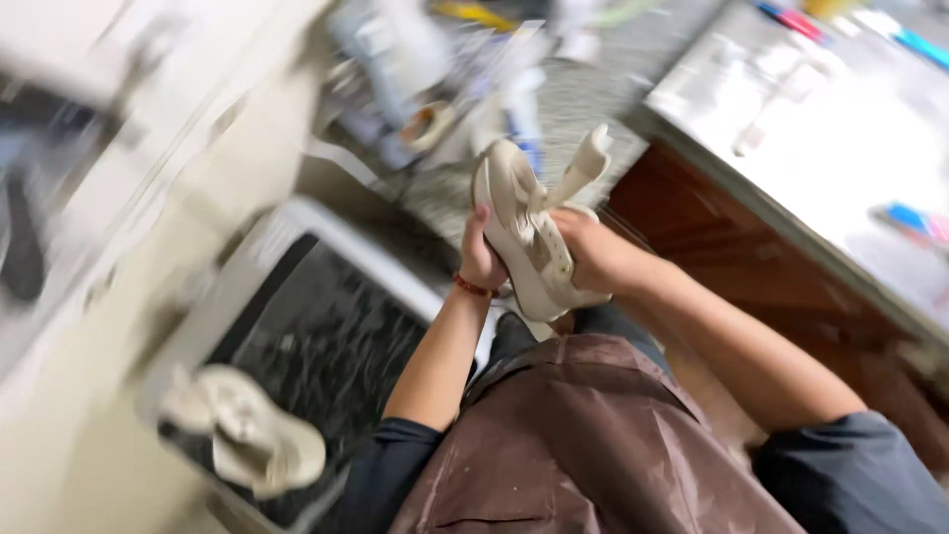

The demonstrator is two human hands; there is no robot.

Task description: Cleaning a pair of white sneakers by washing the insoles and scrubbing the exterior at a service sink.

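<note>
**Both hands clasp a pale shoe at mid-frame**

Broadly, the steel-topped counter (791,129) fills the upper right, its edge and brown wooden side (712,247) running diagonally just beside the right forearm. A dark mat (326,336) with a pale border lies lower left, bare between the arms and a second cream shoe (247,440) at its lower corner. Blurred clutter (445,89) crowds the speckled floor at the top. The cream shoe (524,232) sits at centre, held sole-side left. The left hand (481,259) wraps its heel edge from behind; the right hand (583,247) grips its upper, fingers curled closed around it.
</note>
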